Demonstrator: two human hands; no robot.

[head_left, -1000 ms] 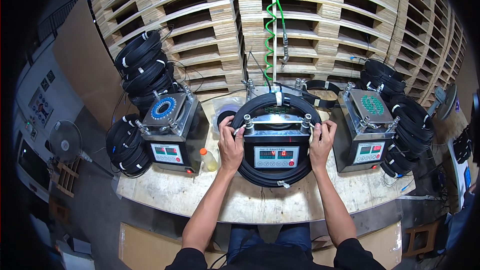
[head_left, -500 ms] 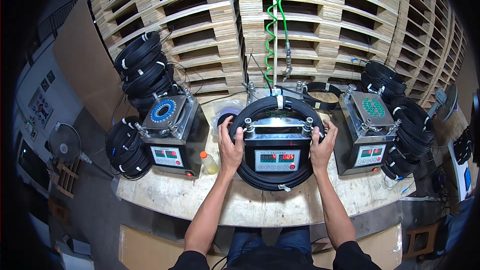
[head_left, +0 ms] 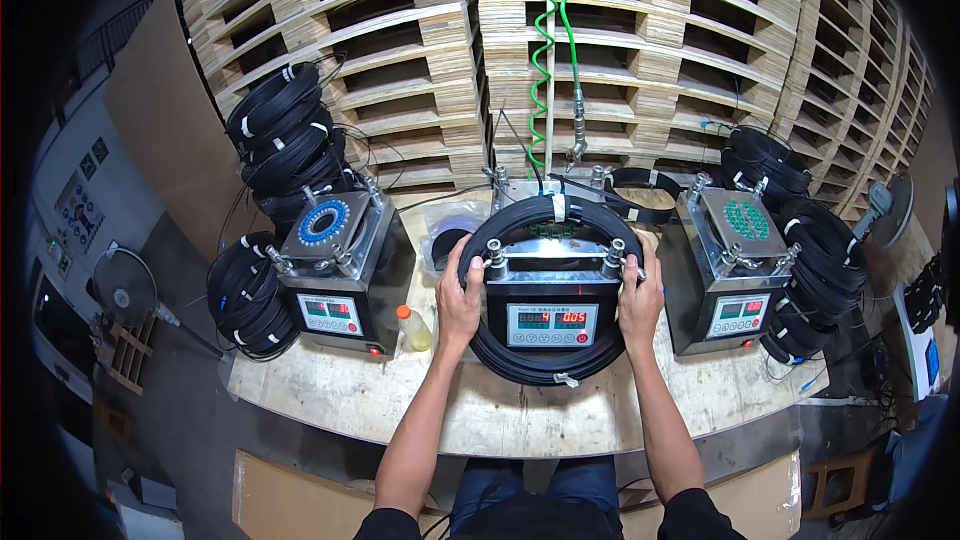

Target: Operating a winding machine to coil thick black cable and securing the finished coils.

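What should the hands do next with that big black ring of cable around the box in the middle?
Probably lift it a little, evenly on both sides. The left hand and right hand each grip a side of the cable ring, which encircles the middle box. Its bolts stick up inside the ring, so a tilted lift might snag.

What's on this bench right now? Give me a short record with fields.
left hand: grips the left side of the black cable coil
right hand: grips the coil's right side
middle machine: metal box with red digital display, ringed by the coil
left machine: blue ring on top
right machine: green disc on top
small yellow bottle: between left and middle machines
backdrop: stacked wooden pallets, hanging green coiled hose
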